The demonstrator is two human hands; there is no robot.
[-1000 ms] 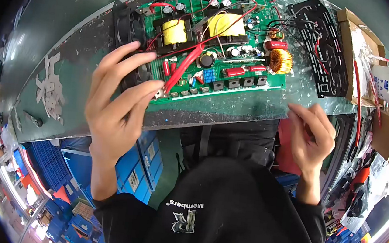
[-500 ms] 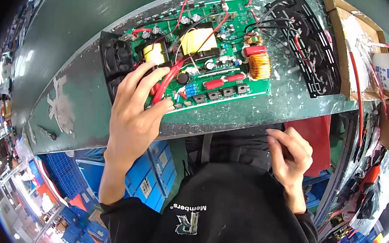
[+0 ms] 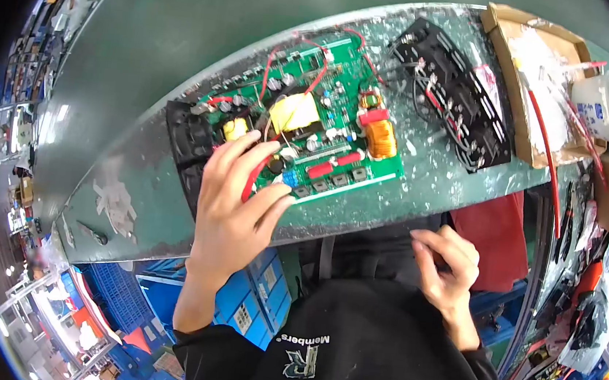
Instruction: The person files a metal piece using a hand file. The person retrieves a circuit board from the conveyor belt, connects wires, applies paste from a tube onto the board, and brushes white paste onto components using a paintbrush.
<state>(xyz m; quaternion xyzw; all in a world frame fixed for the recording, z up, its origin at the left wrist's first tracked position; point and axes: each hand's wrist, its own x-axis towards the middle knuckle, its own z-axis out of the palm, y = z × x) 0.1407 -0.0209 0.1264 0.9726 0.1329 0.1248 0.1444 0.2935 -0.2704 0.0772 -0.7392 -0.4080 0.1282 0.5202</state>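
A green circuit board [image 3: 345,77] lies on the bench, carrying a yellow-wrapped transformer [image 3: 295,112], a copper-wound coil [image 3: 381,139] and red wires. My left hand [image 3: 238,198] is over the board's left front part, fingers curved and apart, thumb stretched near the front edge. Partly hidden beneath it is a thick red wire [image 3: 253,178]. A black fan [image 3: 189,129] sits at the board's left end. My right hand [image 3: 447,266] is off the bench in front of my body, thumb and forefinger close together; anything between them is too small to make out.
Right of the board lies a black slotted panel [image 3: 453,94] with wires on it. Beyond it stands an open cardboard box [image 3: 505,44] with plastic bags and red wires. Blue bins [image 3: 254,295] are below the bench edge. White scraps [image 3: 117,197] lie at the left.
The view has shifted, so the bench and board appear lower. My left hand has moved slightly right over the board. My right hand keeps its pinched shape.
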